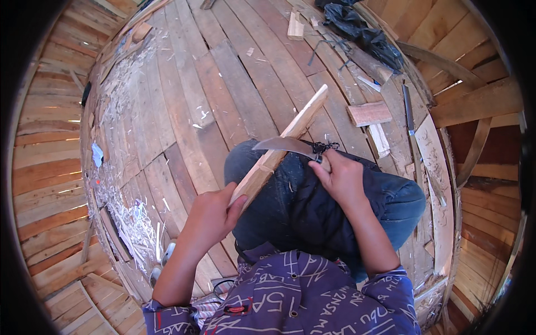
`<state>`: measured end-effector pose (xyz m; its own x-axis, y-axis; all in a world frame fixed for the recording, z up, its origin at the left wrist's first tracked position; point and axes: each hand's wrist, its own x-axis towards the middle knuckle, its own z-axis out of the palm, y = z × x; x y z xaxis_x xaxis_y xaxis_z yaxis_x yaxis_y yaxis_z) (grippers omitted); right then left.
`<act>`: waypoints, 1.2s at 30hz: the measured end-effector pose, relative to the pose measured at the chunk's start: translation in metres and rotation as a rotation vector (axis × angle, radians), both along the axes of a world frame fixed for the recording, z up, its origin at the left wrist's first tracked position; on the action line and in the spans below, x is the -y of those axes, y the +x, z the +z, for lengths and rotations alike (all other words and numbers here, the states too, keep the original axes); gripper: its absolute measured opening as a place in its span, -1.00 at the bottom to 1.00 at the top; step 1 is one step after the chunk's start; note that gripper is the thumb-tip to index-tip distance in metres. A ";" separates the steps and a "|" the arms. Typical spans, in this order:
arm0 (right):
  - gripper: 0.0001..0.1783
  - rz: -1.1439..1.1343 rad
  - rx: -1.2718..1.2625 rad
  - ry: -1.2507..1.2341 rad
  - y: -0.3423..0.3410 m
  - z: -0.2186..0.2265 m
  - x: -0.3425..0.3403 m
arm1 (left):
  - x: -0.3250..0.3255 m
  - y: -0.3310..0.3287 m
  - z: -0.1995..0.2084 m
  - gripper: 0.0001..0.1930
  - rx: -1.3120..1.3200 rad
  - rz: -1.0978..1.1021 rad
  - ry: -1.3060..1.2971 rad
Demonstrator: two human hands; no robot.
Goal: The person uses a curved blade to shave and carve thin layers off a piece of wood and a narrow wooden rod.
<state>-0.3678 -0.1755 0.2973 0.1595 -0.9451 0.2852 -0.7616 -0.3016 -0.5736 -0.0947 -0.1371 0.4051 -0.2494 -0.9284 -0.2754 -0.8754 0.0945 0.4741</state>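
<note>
My left hand (216,211) is wrapped round the near end of a long, pale piece of wood (261,172). The wood slants away to the right across my lap, its narrowed far end above the floorboards. In my right hand (340,174) is the handle of a knife (286,146) with a curved blade. The blade lies across the upper face of the wood, its tip pointing left. Dark cord or beads hang at the knife's handle. My legs (279,206), in blue jeans with dark cloth over them, are folded under the work.
Wood shavings (137,226) are heaped at the left by the plank wall. Wood blocks (369,114) lie on the plank floor (184,106) at the right, near a dark long-bladed tool (408,109) and a pale board (434,167). Black plastic (365,34) is bunched at the far right.
</note>
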 end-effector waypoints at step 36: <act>-0.40 -0.038 -0.115 0.515 -0.010 0.058 0.036 | -0.044 -0.016 -0.081 -0.62 -0.395 0.320 0.214</act>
